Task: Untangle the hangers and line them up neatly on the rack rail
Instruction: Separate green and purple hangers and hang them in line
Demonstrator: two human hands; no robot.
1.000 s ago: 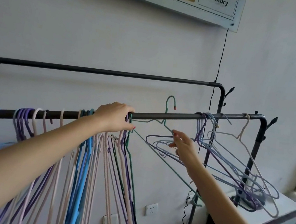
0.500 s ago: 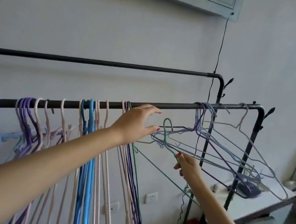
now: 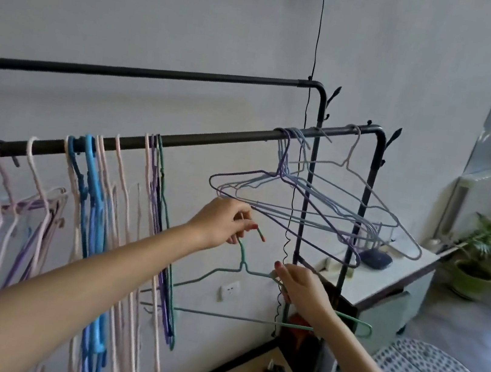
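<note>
Where it earlier reached railward, left hand (image 3: 222,220) pinches green hanger (image 3: 244,273) hook, right hand (image 3: 302,286) gripping shoulder.

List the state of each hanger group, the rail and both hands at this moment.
green hanger: off the rail, held level in both hands.
left hand: pinches the green hanger's hook.
right hand: grips its shoulder.
purple hangers: hooked on the rail, tilted and tangled.
pink and blue hangers: hanging straight in a row.
front rail: bare between the two groups.
</note>
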